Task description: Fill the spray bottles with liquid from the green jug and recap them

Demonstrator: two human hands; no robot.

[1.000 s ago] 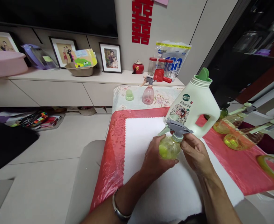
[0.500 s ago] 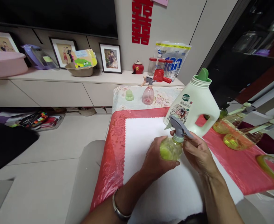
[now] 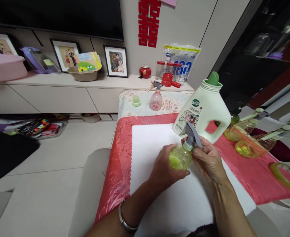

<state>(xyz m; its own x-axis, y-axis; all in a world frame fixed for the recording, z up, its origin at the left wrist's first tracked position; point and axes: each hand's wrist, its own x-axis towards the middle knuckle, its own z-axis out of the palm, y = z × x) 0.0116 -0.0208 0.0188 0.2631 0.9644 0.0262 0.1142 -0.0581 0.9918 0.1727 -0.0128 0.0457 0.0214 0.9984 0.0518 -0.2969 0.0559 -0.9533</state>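
My left hand (image 3: pixel 164 166) is wrapped round a clear spray bottle (image 3: pixel 180 158) with yellow-green liquid in it, held tilted above a white cloth (image 3: pixel 150 141). At its neck, the thumb and fingers of my right hand (image 3: pixel 208 158) grip the grey spray head (image 3: pixel 191 134), which sits on the bottle by a pale green collar. Just behind stands a large pale green jug (image 3: pixel 206 108) with an open mouth and a green spout. Farther back on the table are a pink spray bottle (image 3: pixel 156 100) and a light green cap (image 3: pixel 136 101).
Several spray bottles with yellow liquid (image 3: pixel 246 148) stand on the red table cover (image 3: pixel 248 177) to the right, near a roll of tape (image 3: pixel 284 177). Behind the table runs a low cabinet (image 3: pixel 61 95) with picture frames, a red pot (image 3: pixel 145 71) and jars.
The spray head has turned on the bottle's neck, with my right hand's fingers shifting along with it. My left hand keeps its hold. The view has moved slightly.
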